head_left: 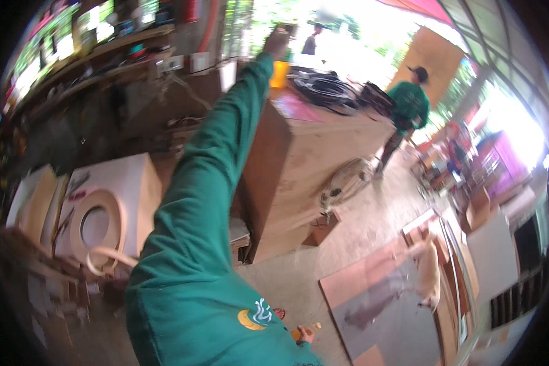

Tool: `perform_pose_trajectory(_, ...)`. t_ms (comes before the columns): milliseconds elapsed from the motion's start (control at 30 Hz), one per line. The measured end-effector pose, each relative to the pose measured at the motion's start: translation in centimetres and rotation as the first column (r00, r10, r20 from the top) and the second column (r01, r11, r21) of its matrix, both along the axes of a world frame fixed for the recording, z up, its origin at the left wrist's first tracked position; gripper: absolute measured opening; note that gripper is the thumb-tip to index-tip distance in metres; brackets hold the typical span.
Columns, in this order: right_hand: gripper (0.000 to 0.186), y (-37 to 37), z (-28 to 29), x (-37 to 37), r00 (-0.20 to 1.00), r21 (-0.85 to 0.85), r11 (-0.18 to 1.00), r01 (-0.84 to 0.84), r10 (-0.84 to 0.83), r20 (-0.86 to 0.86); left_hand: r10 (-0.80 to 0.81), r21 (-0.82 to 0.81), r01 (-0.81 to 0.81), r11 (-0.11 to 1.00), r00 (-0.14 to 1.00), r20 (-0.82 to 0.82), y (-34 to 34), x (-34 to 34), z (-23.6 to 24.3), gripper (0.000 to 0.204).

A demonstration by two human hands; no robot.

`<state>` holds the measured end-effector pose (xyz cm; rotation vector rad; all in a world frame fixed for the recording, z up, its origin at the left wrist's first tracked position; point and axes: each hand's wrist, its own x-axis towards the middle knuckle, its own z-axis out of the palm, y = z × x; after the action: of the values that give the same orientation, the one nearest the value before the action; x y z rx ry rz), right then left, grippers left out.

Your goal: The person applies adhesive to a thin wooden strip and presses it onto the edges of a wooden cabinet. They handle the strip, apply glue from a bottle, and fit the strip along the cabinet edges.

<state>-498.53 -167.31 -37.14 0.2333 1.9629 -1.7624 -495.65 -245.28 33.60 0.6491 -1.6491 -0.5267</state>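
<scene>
My left arm, in a green sleeve, reaches far up and forward. At its end my left hand is raised above a yellow container beside a tall wooden cabinet; glare and blur hide its fingers. Low in the view, by my green shirt, my right hand is closed round a small orange and yellow thing that I cannot make out. Coiled black cables lie on the cabinet top, just right of my left hand.
A person in green stands beyond the cabinet. Coiled pale hose leans on its side. A pale dog is on flat boards at the right. White boxes with a round wooden ring stand left, below a cluttered shelf.
</scene>
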Motion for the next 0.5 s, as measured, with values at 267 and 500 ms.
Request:
perform_pose_trajectory(267,0.046,3.7,0.5,2.0,0.999,-0.036,0.999,-0.04,0.039,-0.018,0.178,-0.153,-0.152,0.976,0.969,0.17,2.6,6.0,-3.9,0.066)
perform_pose_trajectory(500,0.077,10.9,4.4,6.7,0.966,0.544,0.83,0.122,-0.226,0.128,-0.127,-0.174,0.093,0.98,0.972,-0.196,13.0,12.4,-13.6,0.043)
